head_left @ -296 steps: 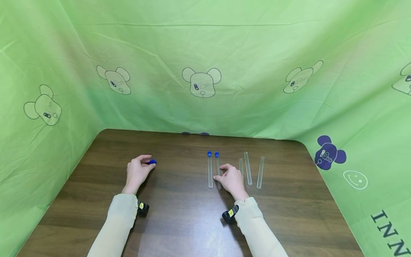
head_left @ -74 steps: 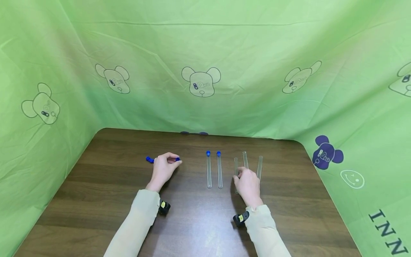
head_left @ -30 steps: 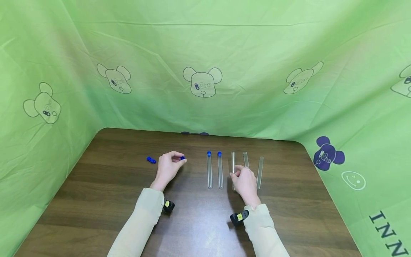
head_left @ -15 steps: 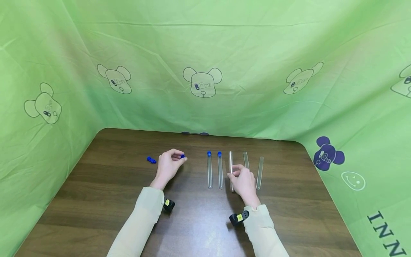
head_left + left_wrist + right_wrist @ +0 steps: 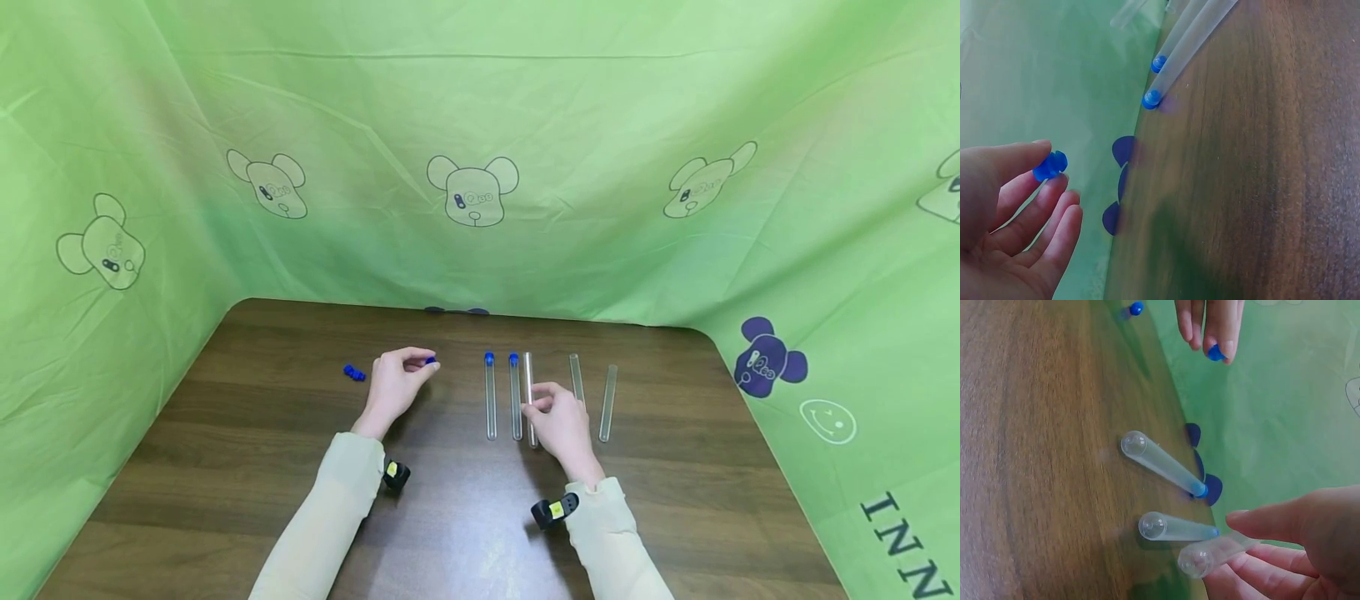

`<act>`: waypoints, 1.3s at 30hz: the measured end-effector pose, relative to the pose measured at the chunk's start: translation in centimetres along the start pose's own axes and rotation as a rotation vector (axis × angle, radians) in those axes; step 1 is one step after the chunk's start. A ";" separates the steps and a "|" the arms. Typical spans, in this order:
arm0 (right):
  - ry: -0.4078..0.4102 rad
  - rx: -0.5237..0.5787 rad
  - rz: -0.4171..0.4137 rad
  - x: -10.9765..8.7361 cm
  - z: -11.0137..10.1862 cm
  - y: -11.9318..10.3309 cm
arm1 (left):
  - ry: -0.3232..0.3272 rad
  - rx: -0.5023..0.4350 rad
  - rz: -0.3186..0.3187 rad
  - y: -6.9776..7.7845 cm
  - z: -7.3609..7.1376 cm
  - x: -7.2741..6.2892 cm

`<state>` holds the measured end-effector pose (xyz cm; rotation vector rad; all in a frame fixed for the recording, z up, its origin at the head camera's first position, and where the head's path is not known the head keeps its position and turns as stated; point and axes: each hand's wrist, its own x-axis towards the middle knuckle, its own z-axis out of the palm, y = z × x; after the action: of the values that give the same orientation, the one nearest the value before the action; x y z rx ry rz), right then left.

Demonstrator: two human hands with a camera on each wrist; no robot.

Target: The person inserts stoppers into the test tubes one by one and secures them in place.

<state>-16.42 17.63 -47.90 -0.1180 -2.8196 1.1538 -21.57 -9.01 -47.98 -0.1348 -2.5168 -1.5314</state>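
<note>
My left hand (image 5: pixel 392 385) pinches a small blue stopper (image 5: pixel 1051 165) between thumb and fingertips, raised over the left part of the table. In my right hand (image 5: pixel 562 421) is a clear, uncapped test tube (image 5: pixel 528 392), held between thumb and fingers. Its rounded end (image 5: pixel 1196 560) points toward the wrist camera. Just left of it lie two test tubes with blue stoppers, the nearer one (image 5: pixel 516 400) and the farther one (image 5: pixel 491 400), side by side. Right of my right hand lie two open test tubes, one (image 5: pixel 576 379) partly hidden by the hand and one (image 5: pixel 608 404) in full view.
More blue stoppers (image 5: pixel 355 373) lie close together left of my left hand. The wooden table (image 5: pixel 450 517) ends at the back against a green printed cloth (image 5: pixel 472 267), which also hangs at both sides.
Over the last second my right hand has carried the uncapped test tube left, close beside the stoppered pair. Earlier the left hand picked one stopper from the group and moved right with it.
</note>
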 end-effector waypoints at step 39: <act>-0.099 0.174 -0.068 -1.5 2.3 -2.5 | -0.021 -0.058 0.048 1.3 0.8 0.5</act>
<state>-15.25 14.05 -47.87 0.0494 -2.7649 1.4198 -21.93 -7.76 -47.13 -0.2189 -2.4669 -1.5932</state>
